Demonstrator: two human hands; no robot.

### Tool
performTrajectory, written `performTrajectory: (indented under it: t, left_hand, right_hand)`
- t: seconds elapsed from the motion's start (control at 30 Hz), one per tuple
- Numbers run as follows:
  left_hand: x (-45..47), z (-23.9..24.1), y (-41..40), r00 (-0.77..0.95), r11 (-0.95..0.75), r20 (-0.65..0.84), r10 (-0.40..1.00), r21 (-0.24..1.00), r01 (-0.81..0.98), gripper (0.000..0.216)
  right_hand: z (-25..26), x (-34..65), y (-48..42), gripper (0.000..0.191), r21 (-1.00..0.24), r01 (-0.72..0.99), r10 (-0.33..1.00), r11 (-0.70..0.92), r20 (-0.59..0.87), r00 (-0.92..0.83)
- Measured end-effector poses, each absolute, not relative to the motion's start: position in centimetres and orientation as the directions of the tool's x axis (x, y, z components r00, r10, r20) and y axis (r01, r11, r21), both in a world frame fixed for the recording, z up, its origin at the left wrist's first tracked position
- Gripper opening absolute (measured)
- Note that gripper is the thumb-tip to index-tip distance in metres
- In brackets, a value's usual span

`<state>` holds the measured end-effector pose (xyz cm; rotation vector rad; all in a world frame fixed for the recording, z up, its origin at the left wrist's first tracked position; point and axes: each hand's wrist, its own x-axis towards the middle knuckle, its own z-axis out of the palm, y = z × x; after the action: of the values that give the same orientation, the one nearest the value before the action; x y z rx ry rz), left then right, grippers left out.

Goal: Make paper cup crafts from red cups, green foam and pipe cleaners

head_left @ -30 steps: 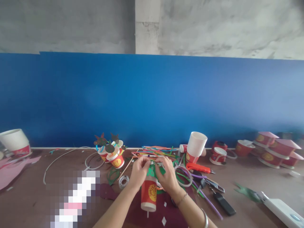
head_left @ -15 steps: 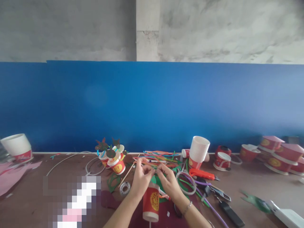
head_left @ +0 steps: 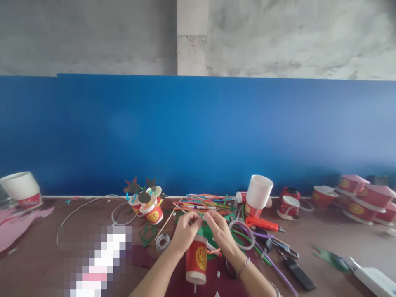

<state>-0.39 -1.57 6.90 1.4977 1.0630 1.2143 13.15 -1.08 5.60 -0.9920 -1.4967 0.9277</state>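
My left hand (head_left: 186, 233) is closed, its thumb and fingers pinching at a small green paper piece (head_left: 200, 232) just beyond a paper cup. My right hand (head_left: 220, 231) meets it there, fingers pressed together at the same piece; the fingertips hide most of what they grip. The red paper cup (head_left: 192, 258), with a gold emblem, lies between my forearms with its white rim towards me. A thin white stick (head_left: 195, 288) pokes out from the rim end. Under the hands is dark red paper (head_left: 176, 284), and green paper (head_left: 213, 237) shows behind them.
Decorated cups (head_left: 154, 215) and a tape roll (head_left: 162, 242) are to the left. Coloured pipe cleaners (head_left: 204, 201) lie behind. On the right are stacked white cups (head_left: 259, 192), an orange utility knife (head_left: 262, 223), a black key fob (head_left: 298, 275) and green-tipped scissors (head_left: 334, 260).
My right fingers have straightened and risen slightly over the left fingertips. Both hands stay together at the green piece, and the cup remains between my forearms.
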Motion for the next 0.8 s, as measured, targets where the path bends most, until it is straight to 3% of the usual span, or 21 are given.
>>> performTrajectory:
  t: [0.3, 0.47, 0.57, 0.63, 0.7, 0.8]
  left_hand:
    - [-0.4, 7.2, -1.7, 0.193, -0.226, 0.208, 0.959, 0.971, 0.076, 0.019]
    - [-0.4, 7.0, -1.7, 0.137, -0.283, 0.263, 0.955, 0.947, 0.151, 0.017]
    - [-0.6, 6.6, -1.4, 0.069, -0.326, 0.319, 0.945, 0.917, 0.229, 0.016]
    - [-0.7, 6.3, -1.2, 0.037, -0.358, 0.363, 0.931, 0.891, 0.278, 0.017]
    - [-0.8, 6.1, -1.1, 0.026, -0.393, 0.407, 0.913, 0.862, 0.319, 0.017]
    - [-0.8, 6.0, -1.3, 0.027, -0.452, 0.480, 0.877, 0.804, 0.387, 0.016]
  right_hand:
    - [5.3, 13.0, -0.6, 0.047, -0.938, 0.090, 0.943, 0.334, 0.332, -0.033]
    - [5.2, 13.2, -0.5, 0.045, -0.915, 0.228, 0.932, 0.334, 0.356, 0.063]
    - [5.5, 13.4, -0.8, 0.029, -0.775, 0.406, 0.817, 0.484, 0.567, 0.108]
    - [5.8, 13.4, -1.0, 0.018, -0.618, 0.512, 0.707, 0.596, 0.706, 0.030]
    - [5.9, 13.3, -1.3, 0.013, -0.491, 0.578, 0.637, 0.652, 0.768, -0.067]
    - [5.9, 13.1, -1.6, 0.013, -0.426, 0.628, 0.627, 0.652, 0.769, -0.129]
